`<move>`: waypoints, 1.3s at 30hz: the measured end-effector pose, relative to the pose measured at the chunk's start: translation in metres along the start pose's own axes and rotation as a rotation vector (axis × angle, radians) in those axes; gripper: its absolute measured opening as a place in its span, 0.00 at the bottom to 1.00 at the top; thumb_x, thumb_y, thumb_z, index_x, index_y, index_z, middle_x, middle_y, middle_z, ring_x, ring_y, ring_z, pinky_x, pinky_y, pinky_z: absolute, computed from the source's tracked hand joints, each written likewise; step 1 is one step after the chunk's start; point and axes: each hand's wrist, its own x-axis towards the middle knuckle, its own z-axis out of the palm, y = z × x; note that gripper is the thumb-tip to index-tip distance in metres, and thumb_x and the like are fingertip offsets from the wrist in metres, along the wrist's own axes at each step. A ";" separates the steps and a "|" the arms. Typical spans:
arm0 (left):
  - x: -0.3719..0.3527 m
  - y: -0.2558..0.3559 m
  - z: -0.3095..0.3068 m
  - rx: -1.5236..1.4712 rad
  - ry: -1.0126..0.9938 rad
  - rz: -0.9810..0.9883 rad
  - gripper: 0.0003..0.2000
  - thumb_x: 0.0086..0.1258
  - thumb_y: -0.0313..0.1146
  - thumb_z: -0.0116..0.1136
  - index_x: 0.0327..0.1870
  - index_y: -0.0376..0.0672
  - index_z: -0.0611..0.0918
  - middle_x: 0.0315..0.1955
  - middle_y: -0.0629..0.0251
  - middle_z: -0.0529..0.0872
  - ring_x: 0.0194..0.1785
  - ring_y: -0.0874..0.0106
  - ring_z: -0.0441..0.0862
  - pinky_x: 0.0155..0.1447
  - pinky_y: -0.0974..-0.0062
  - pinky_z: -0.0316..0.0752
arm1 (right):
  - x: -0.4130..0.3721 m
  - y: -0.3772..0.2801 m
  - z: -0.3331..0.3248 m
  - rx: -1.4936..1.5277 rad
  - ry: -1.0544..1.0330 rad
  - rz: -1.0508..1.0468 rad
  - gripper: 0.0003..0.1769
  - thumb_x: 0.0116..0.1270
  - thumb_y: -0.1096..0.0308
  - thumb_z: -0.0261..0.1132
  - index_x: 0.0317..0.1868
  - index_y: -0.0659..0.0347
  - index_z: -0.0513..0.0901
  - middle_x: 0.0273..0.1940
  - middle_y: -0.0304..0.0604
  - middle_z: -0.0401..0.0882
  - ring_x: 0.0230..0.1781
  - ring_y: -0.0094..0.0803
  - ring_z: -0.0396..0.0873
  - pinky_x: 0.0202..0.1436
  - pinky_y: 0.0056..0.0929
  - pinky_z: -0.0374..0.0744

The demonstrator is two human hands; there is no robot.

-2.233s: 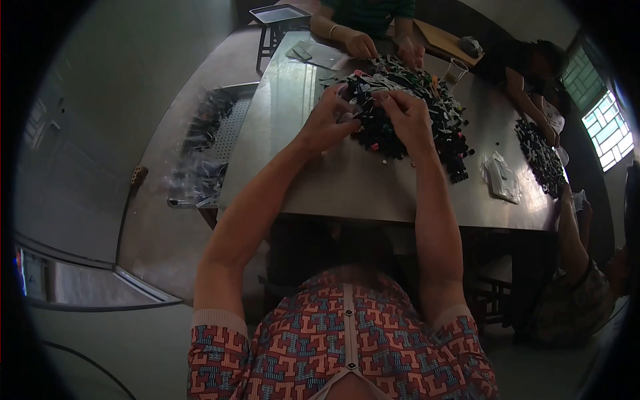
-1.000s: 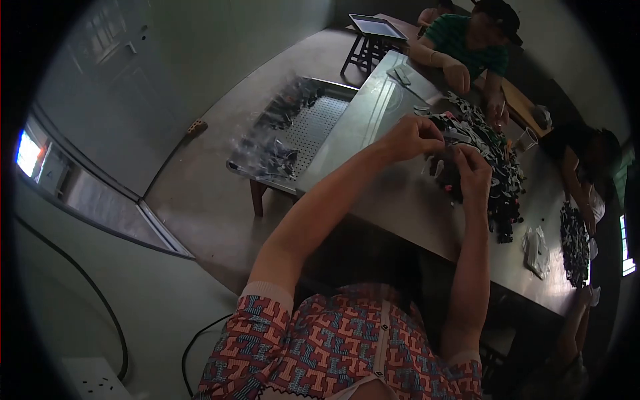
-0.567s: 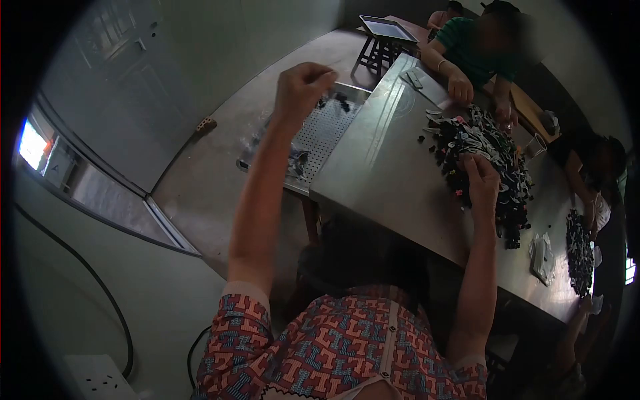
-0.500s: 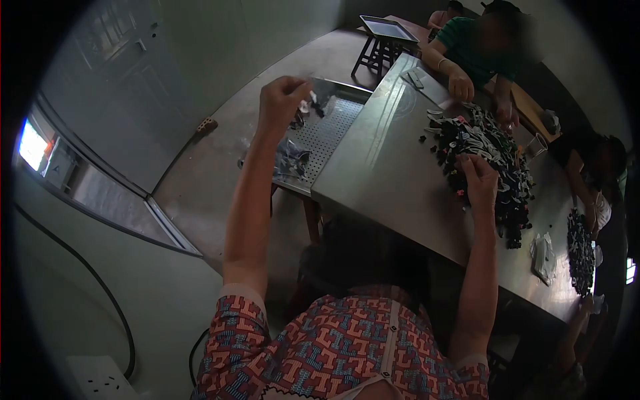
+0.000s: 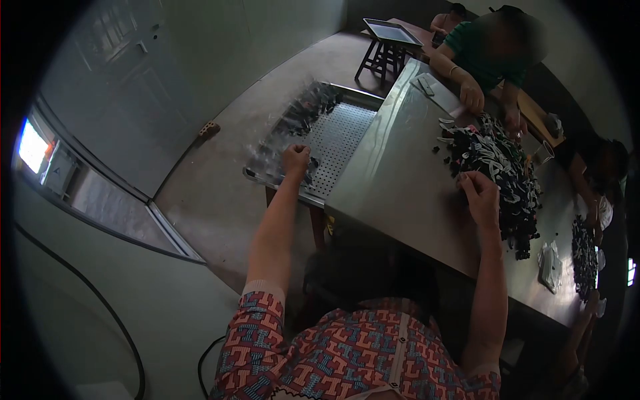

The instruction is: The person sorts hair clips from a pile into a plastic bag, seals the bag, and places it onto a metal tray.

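My left hand (image 5: pixel 297 161) is low over a perforated metal tray (image 5: pixel 345 137), fingers curled closed; what they hold, if anything, cannot be made out. Around it in the tray lie transparent plastic bags (image 5: pixel 312 107) with dark pieces inside, partly smeared. Over the steel table (image 5: pixel 393 177), my right hand (image 5: pixel 481 197) is pinched shut at the left edge of a heap of small black and white pieces (image 5: pixel 497 157). Whatever sits between its fingertips is too small to name.
Across the table a co-worker in a green shirt (image 5: pixel 460 50) has both hands at the heap. A transparent cup (image 5: pixel 543 152), a white plastic packet (image 5: pixel 551 267) and a second dark heap (image 5: pixel 585 257) stand to the right. Another tray (image 5: pixel 393 31) rests on a stool behind.
My left hand has come down and slightly right to the tray; the small bag with dark and white pieces formerly hanging from it is no longer distinct. My right hand stays pinched beside the heap.
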 end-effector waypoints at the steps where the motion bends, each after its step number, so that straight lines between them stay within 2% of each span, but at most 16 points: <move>1: 0.000 0.003 0.000 0.001 -0.003 0.002 0.11 0.57 0.36 0.71 0.35 0.38 0.88 0.29 0.58 0.90 0.33 0.67 0.88 0.42 0.68 0.80 | 0.000 -0.001 0.001 0.000 0.003 0.002 0.11 0.74 0.65 0.66 0.42 0.66 0.87 0.29 0.35 0.85 0.29 0.16 0.77 0.36 0.21 0.75; 3: -0.004 0.007 -0.002 0.310 0.146 0.128 0.13 0.57 0.36 0.72 0.38 0.38 0.87 0.33 0.57 0.90 0.37 0.61 0.89 0.45 0.64 0.81 | -0.002 -0.003 0.001 0.022 -0.012 -0.036 0.11 0.73 0.65 0.66 0.42 0.66 0.86 0.29 0.36 0.85 0.29 0.17 0.78 0.36 0.22 0.76; 7: -0.007 0.017 -0.018 0.476 0.163 0.095 0.18 0.57 0.37 0.72 0.47 0.39 0.85 0.42 0.55 0.89 0.49 0.56 0.86 0.54 0.61 0.79 | -0.005 -0.009 0.001 0.005 -0.002 -0.025 0.11 0.73 0.65 0.67 0.42 0.67 0.86 0.29 0.37 0.86 0.30 0.17 0.79 0.36 0.22 0.76; 9: -0.012 0.025 -0.025 0.623 0.267 0.326 0.23 0.57 0.36 0.72 0.54 0.39 0.81 0.50 0.52 0.86 0.57 0.53 0.81 0.62 0.60 0.75 | -0.004 -0.007 -0.001 0.003 -0.004 -0.023 0.11 0.73 0.65 0.67 0.42 0.66 0.87 0.29 0.38 0.87 0.31 0.18 0.81 0.36 0.22 0.77; 12: -0.015 0.054 -0.034 0.541 0.250 0.481 0.25 0.58 0.34 0.70 0.57 0.38 0.79 0.52 0.51 0.84 0.59 0.52 0.78 0.65 0.59 0.72 | -0.005 -0.015 -0.001 -0.039 0.017 -0.041 0.11 0.72 0.65 0.68 0.43 0.66 0.87 0.30 0.39 0.87 0.31 0.21 0.82 0.36 0.24 0.78; 14: -0.007 0.082 -0.034 0.553 0.326 0.641 0.22 0.58 0.34 0.72 0.54 0.39 0.82 0.47 0.54 0.85 0.54 0.55 0.82 0.59 0.59 0.78 | -0.007 -0.018 0.001 -0.042 0.040 -0.073 0.11 0.72 0.65 0.68 0.43 0.65 0.87 0.30 0.40 0.87 0.31 0.22 0.82 0.37 0.25 0.79; 18: -0.035 0.183 -0.016 0.192 0.048 0.669 0.17 0.69 0.27 0.66 0.58 0.36 0.82 0.51 0.56 0.86 0.54 0.66 0.84 0.55 0.69 0.82 | -0.010 -0.033 -0.007 -0.028 0.087 -0.099 0.11 0.70 0.64 0.70 0.43 0.65 0.87 0.31 0.45 0.87 0.31 0.27 0.84 0.37 0.27 0.80; 21: -0.078 0.258 0.010 0.008 -0.220 0.701 0.15 0.70 0.27 0.64 0.56 0.36 0.81 0.52 0.56 0.85 0.50 0.66 0.86 0.51 0.69 0.83 | -0.012 -0.044 -0.023 -0.057 0.164 -0.158 0.12 0.70 0.63 0.70 0.44 0.64 0.88 0.31 0.46 0.87 0.30 0.29 0.85 0.36 0.30 0.80; 23: -0.118 0.302 0.025 0.023 -0.436 0.653 0.14 0.71 0.27 0.63 0.55 0.35 0.82 0.53 0.58 0.85 0.51 0.69 0.85 0.50 0.70 0.83 | -0.020 -0.070 -0.046 0.046 0.109 0.035 0.11 0.72 0.65 0.68 0.46 0.66 0.87 0.35 0.42 0.88 0.32 0.22 0.82 0.39 0.26 0.80; 24: -0.129 0.312 0.035 0.049 -0.512 0.630 0.14 0.70 0.27 0.65 0.55 0.37 0.82 0.52 0.58 0.85 0.52 0.67 0.85 0.52 0.69 0.82 | -0.022 -0.066 -0.054 0.068 0.131 0.019 0.12 0.72 0.65 0.68 0.47 0.66 0.87 0.35 0.43 0.88 0.33 0.22 0.82 0.40 0.27 0.81; 27: -0.165 0.330 0.069 0.106 -0.672 0.883 0.15 0.69 0.27 0.65 0.55 0.38 0.81 0.51 0.58 0.85 0.54 0.64 0.84 0.54 0.66 0.82 | -0.038 -0.051 -0.086 -0.045 0.263 -0.047 0.13 0.72 0.64 0.68 0.47 0.66 0.88 0.35 0.42 0.88 0.33 0.22 0.82 0.41 0.27 0.81; 31: -0.204 0.331 0.100 0.230 -0.764 0.994 0.18 0.66 0.30 0.68 0.56 0.39 0.81 0.53 0.55 0.83 0.55 0.58 0.82 0.56 0.62 0.80 | -0.070 -0.007 -0.153 -0.272 0.462 0.136 0.14 0.71 0.62 0.69 0.47 0.64 0.88 0.34 0.43 0.88 0.33 0.26 0.85 0.40 0.29 0.81; 33: -0.204 0.314 0.119 0.244 -0.802 0.948 0.18 0.66 0.31 0.68 0.56 0.39 0.81 0.53 0.55 0.83 0.55 0.60 0.82 0.53 0.64 0.81 | -0.095 0.031 -0.190 -0.469 0.636 0.146 0.13 0.71 0.62 0.68 0.45 0.63 0.89 0.35 0.46 0.88 0.35 0.33 0.86 0.41 0.32 0.82; 34: -0.206 0.307 0.126 0.243 -0.791 0.930 0.17 0.66 0.31 0.68 0.55 0.38 0.81 0.49 0.56 0.84 0.49 0.62 0.84 0.49 0.66 0.81 | -0.108 0.051 -0.207 -0.592 0.721 0.120 0.12 0.70 0.62 0.68 0.44 0.62 0.89 0.37 0.48 0.88 0.37 0.37 0.87 0.42 0.34 0.82; 37: -0.196 0.279 0.146 0.221 -0.766 0.778 0.16 0.66 0.29 0.67 0.54 0.37 0.82 0.44 0.58 0.86 0.40 0.66 0.85 0.44 0.69 0.80 | -0.149 0.082 -0.245 -0.882 0.767 0.203 0.11 0.69 0.62 0.68 0.42 0.61 0.89 0.41 0.50 0.87 0.41 0.44 0.85 0.46 0.38 0.81; 39: -0.190 0.266 0.148 0.221 -0.770 0.701 0.13 0.67 0.28 0.65 0.52 0.37 0.84 0.41 0.60 0.86 0.33 0.71 0.83 0.42 0.71 0.80 | -0.165 0.093 -0.257 -0.865 0.762 0.237 0.11 0.68 0.61 0.68 0.42 0.60 0.89 0.42 0.50 0.87 0.43 0.44 0.85 0.49 0.40 0.80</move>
